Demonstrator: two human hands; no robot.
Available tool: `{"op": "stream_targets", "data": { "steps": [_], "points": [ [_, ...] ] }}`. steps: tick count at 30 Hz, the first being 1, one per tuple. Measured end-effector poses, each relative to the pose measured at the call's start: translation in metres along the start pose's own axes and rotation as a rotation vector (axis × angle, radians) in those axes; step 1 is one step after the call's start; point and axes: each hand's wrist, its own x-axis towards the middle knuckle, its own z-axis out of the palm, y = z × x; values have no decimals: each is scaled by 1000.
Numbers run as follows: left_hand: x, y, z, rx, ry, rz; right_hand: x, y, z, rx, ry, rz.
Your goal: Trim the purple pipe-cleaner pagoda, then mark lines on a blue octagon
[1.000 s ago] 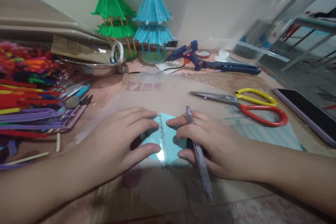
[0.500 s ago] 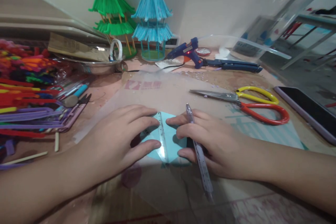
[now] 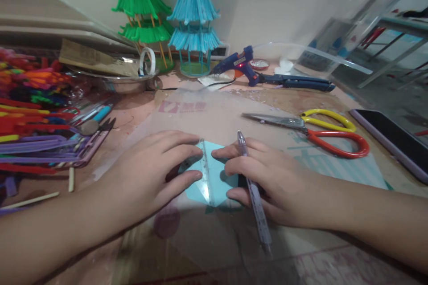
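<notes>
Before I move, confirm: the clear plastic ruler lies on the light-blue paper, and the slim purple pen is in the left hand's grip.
Wrong hand: the head view shows the slim purple pen in the grip of the right hand; the clear plastic ruler does lie on the light-blue paper.

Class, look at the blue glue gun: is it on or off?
On, it appears: a small red light glows on the body of the glue gun.
</notes>
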Motion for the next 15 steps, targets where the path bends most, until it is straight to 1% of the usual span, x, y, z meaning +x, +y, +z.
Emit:
{"op": "stream_targets", "data": {
  "steps": [9,15],
  "points": [
    [0,2,1,45,20,114,0,0,0,12,14,-13],
    [0,2,3,67,28,136,1,1,0,8,-3,-5]
  ]
}}
